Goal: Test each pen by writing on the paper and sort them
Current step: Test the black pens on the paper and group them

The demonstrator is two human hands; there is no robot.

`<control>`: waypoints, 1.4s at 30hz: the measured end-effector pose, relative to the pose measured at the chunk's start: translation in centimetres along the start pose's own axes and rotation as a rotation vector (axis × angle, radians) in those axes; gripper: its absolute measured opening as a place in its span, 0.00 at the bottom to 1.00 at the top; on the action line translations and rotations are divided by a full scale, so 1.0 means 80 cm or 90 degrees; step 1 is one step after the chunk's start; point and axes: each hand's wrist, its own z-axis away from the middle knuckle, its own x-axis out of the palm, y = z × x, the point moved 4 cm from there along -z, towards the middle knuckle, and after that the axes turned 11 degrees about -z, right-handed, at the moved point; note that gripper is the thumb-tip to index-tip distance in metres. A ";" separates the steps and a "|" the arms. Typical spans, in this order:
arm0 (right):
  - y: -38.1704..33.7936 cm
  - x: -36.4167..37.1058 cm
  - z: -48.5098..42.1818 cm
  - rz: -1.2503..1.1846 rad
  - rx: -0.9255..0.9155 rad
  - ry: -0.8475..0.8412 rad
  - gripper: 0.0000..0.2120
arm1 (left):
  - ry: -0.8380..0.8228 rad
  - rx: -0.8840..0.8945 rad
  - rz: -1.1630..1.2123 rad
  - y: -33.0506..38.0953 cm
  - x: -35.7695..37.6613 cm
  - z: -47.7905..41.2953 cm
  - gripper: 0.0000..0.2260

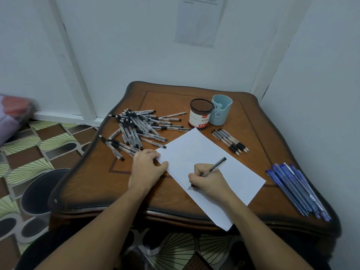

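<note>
A white sheet of paper (202, 152) lies tilted on the wooden table (93, 178), with a row of small scribbles along its left edge. My right hand (208, 181) grips a black pen (212, 169), its tip touching the paper near that edge. My left hand (147, 168) rests flat on the paper's upper left corner, fingers apart. A big heap of black pens (138, 127) lies at the table's far left. A few black pens (229, 140) lie side by side right of the paper. Several blue pens (298, 190) lie along the right edge.
A black mesh pen holder (200, 114) and a light blue cup (221, 110) stand at the back of the table. A dark round bin (41, 191) sits on the patterned floor to the left. White walls close off the back and right.
</note>
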 end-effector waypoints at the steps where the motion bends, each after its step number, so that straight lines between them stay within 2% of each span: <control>1: 0.002 0.000 0.000 -0.012 0.007 -0.004 0.21 | -0.001 0.000 0.001 0.000 0.000 0.000 0.20; 6: 0.000 -0.002 0.000 0.021 -0.004 0.017 0.18 | -0.001 -0.001 0.002 -0.001 0.001 -0.001 0.19; 9: 0.004 -0.011 -0.005 -0.069 0.040 0.073 0.16 | -0.006 -0.001 0.006 0.000 0.000 0.000 0.20; 14: -0.001 -0.023 -0.010 -0.151 0.131 0.146 0.26 | -0.008 -0.002 0.007 0.001 -0.001 0.000 0.19; 16: -0.004 -0.020 -0.010 -0.189 0.155 0.149 0.24 | -0.007 -0.006 0.010 0.001 -0.002 0.000 0.20; 21: -0.009 -0.017 -0.013 -0.120 0.149 0.133 0.16 | -0.009 -0.006 0.013 0.002 -0.002 0.001 0.19; 25: -0.006 -0.017 -0.015 -0.091 0.181 0.143 0.16 | -0.012 -0.007 0.012 0.002 -0.002 0.001 0.20; 30: -0.013 -0.033 -0.039 -0.232 0.313 0.082 0.15 | -0.012 -0.006 0.009 0.002 -0.003 0.001 0.20; 33: -0.028 -0.074 -0.071 -0.106 0.328 0.086 0.16 | -0.009 -0.005 0.012 0.002 -0.003 0.001 0.20; 38: -0.060 -0.151 -0.120 0.469 0.153 0.234 0.23 | -0.006 0.000 0.007 0.001 -0.001 0.000 0.20; 40: -0.052 -0.160 -0.133 0.543 0.137 0.238 0.20 | -0.005 -0.001 0.007 0.001 -0.002 0.000 0.20; 42: -0.036 -0.162 -0.144 0.616 0.176 0.209 0.14 | -0.002 0.001 0.007 0.002 -0.003 0.001 0.20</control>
